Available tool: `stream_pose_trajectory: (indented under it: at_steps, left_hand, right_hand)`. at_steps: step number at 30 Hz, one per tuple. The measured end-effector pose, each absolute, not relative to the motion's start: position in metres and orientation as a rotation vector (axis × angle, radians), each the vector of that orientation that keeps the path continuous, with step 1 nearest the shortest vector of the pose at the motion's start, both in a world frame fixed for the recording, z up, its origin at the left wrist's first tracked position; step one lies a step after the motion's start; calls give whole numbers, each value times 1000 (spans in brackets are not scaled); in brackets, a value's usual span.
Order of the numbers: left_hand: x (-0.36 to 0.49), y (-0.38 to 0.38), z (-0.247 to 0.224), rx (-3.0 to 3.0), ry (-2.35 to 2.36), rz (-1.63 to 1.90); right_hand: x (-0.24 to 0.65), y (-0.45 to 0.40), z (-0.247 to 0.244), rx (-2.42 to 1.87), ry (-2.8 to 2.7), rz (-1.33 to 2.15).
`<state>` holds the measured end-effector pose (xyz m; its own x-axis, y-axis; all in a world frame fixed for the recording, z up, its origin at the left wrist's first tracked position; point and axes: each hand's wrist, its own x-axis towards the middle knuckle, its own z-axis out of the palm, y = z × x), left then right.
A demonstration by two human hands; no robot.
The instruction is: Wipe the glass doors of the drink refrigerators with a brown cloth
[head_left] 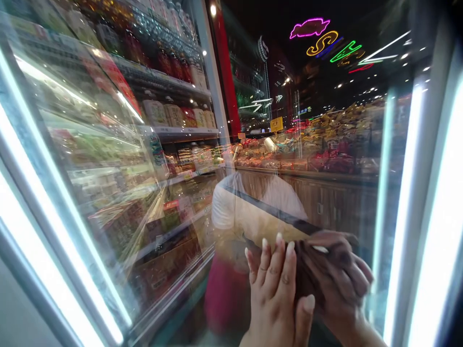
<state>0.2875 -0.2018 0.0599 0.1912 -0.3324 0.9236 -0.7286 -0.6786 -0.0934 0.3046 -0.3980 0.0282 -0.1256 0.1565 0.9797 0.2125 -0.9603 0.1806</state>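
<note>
My left hand [273, 284] is raised at the lower middle, its fingers stretched upward and its palm toward a glass pane [249, 212]. To its right my right hand [342, 274] is bent round a dark brown cloth [306, 270], which lies against or very near the pane. Part of the cloth is behind my left hand. Whether my left fingertips touch the glass or the cloth I cannot tell. A faint reflection of a person in a white top and pink lower garment shows in the glass.
Bright light tubes [39, 188] run down the left, with more tubes [405, 212] on the right. Shelves [181, 130] of bottles and packages stand at the left. Piled packaged goods [325, 130] and neon signs [321, 42] appear at the upper right, partly as reflections.
</note>
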Motion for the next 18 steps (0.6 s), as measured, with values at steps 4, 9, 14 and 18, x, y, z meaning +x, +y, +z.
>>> stream_pose_trajectory:
  at_steps: [4, 9, 14, 18]
  left_hand:
    - [294, -213, 71, 2155, -1022, 1493]
    - [296, -223, 71, 2135, -937, 1487]
    - [295, -218, 78, 2085, -902, 1499]
    - [293, -210, 95, 2099, -777, 1503]
  right_hand:
    - [298, -423, 81, -2069, -412, -2298]
    - [301, -432, 46, -1928, -245, -2469]
    - [305, -380, 56, -2075, -551, -2299]
    - [299, -393, 100, -1978, -428, -2322]
